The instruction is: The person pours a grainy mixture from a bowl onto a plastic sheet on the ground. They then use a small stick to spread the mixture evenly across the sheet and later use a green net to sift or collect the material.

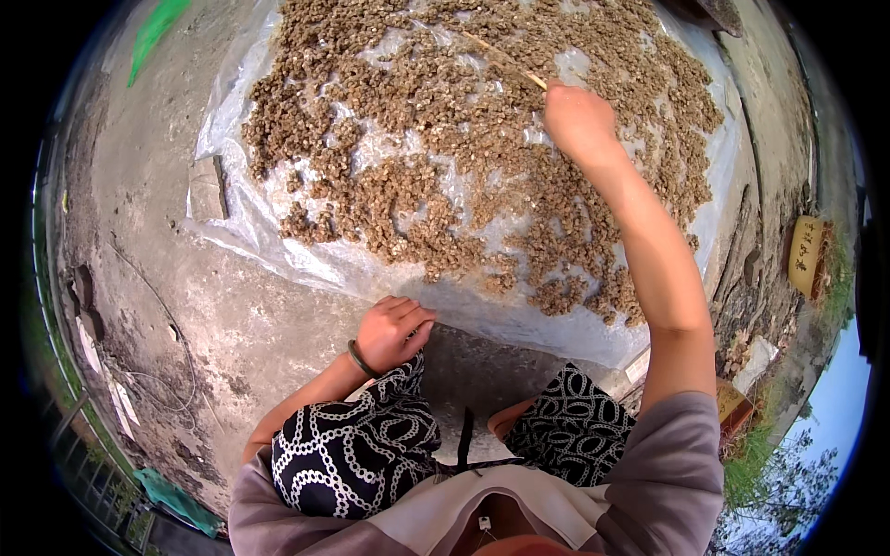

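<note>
A wide layer of small brown clumps (408,176), whose kind I cannot make out, lies spread over a clear plastic sheet (324,264) on the ground. Out over the far right part of it reaches my right hand (579,120), closed around a thin pale wooden stick (512,67). The stick points up and left, its far end among the clumps. My left hand (397,332) rests curled by my knee, close to the sheet's near edge, with a dark bangle (362,360) at the wrist. Nothing shows in its fingers.
A flat stone block (208,188) sits at the sheet's left edge. Bare concrete (139,232) stretches to the left, with a thin wire on it. Yellow planters (808,257) with grass stand at the right. Something green (156,37) is at the far left.
</note>
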Demonstrator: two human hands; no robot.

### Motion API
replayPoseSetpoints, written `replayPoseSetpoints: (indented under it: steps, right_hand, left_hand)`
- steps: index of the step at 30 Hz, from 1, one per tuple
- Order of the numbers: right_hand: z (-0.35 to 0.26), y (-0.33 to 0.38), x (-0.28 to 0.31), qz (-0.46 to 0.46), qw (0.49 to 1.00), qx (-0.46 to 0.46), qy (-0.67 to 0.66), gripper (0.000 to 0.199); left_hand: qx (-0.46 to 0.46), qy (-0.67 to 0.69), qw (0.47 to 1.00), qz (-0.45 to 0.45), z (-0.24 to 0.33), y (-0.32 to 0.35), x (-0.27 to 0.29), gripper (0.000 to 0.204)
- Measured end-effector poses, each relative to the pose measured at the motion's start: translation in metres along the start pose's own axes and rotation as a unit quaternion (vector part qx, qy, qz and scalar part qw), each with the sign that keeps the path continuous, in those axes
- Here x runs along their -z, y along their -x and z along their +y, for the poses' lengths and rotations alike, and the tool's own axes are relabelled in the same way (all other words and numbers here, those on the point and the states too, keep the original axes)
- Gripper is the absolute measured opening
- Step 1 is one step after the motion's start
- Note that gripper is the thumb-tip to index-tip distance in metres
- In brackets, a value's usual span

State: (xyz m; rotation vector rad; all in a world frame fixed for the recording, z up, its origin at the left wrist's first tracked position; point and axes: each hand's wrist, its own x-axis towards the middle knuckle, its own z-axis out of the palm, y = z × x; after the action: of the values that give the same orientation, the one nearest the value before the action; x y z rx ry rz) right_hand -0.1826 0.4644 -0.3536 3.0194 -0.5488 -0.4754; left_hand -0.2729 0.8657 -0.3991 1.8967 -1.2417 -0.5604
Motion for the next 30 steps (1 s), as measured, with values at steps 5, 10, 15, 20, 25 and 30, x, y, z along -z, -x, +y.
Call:
replayPoseSetpoints:
  steps: [5, 10, 15, 20, 25, 30]
  right_hand:
    - [-0.047, 0.075, -0.012, -0.158, 0.982, 0.099, -0.01, 0.026]
    - [0.039, 0.042, -0.027, -0.04, 0.99, -0.097, -0.097, 0.021]
    - [-0.038, 0.097, -0.045, -0.049, 0.994, 0.043, -0.089, 0.024]
    - [-0.007, 0.115, -0.057, -0.078, 0.972, -0.059, -0.214, 0.029]
    - [0.004, 0.103, -0.073, -0.062, 0.961, -0.12, -0.241, 0.026]
    - [-0.014, 0.099, -0.047, -0.165, 0.965, -0.054, -0.199, 0.028]
  left_hand:
    - [-0.03, -0.005, 0.999, -0.01, 0.01, -0.006, -0.012, 0.009]
    - [-0.044, -0.004, 0.999, -0.006, 0.021, -0.012, -0.017, 0.008]
    - [-0.045, -0.011, 0.999, -0.023, 0.028, -0.011, -0.025, 0.007]
    - [-0.056, -0.015, 0.998, -0.01, 0.034, -0.016, -0.028, 0.006]
    - [-0.028, -0.03, 0.998, -0.055, 0.03, -0.009, -0.036, 0.006]
    - [0.011, -0.076, 0.996, -0.044, 0.013, -0.001, -0.027, 0.008]
